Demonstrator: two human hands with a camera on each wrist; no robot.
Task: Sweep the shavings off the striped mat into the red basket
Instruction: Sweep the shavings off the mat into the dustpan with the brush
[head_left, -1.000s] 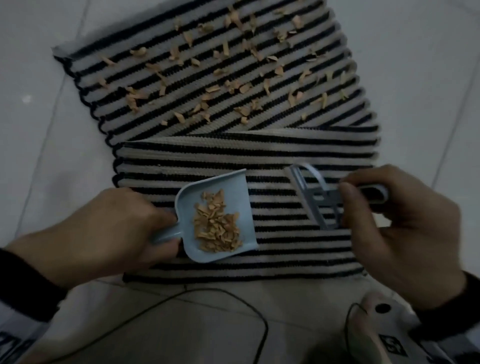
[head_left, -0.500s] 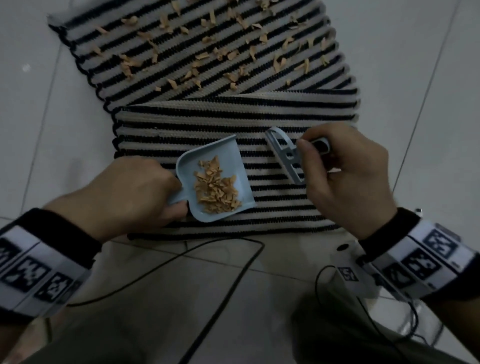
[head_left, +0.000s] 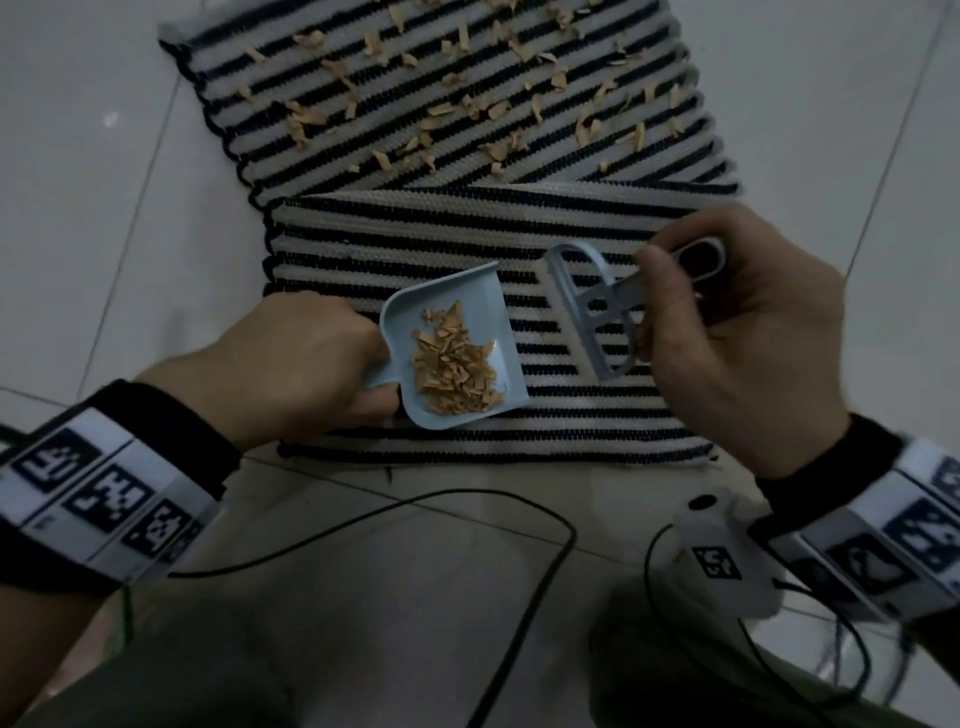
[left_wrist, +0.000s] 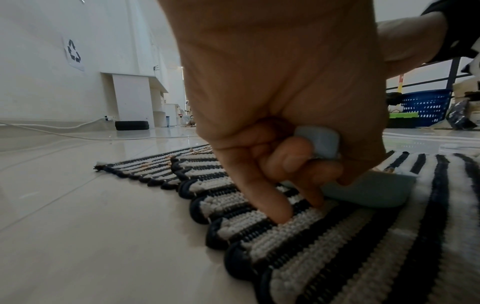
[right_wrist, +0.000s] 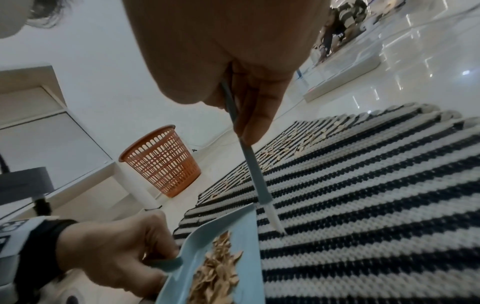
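A black-and-white striped mat (head_left: 571, 431) lies on the tiled floor, its near part folded over. Several tan shavings (head_left: 467, 104) are scattered on the far part. My left hand (head_left: 311, 364) grips the handle of a light-blue dustpan (head_left: 498, 312) resting on the folded part, with a pile of shavings (head_left: 452, 369) in it. My right hand (head_left: 737, 332) holds a small grey-blue brush (head_left: 587, 317) just right of the pan, bristles down on the mat (right_wrist: 363, 226). The red basket (right_wrist: 161, 160) stands on the floor beyond the mat's left side, in the right wrist view only.
A black cable (head_left: 467, 519) loops across the floor tiles between the mat's near edge and my knees. A white table leg (right_wrist: 137, 185) stands near the basket. A blue crate (left_wrist: 426, 107) and clutter sit far off. Bare tiles flank the mat.
Both hands with pan and brush have stayed together on the folded part while the view dropped back; the brush sits a little nearer the pan's right edge. The pile in the pan looks unchanged.
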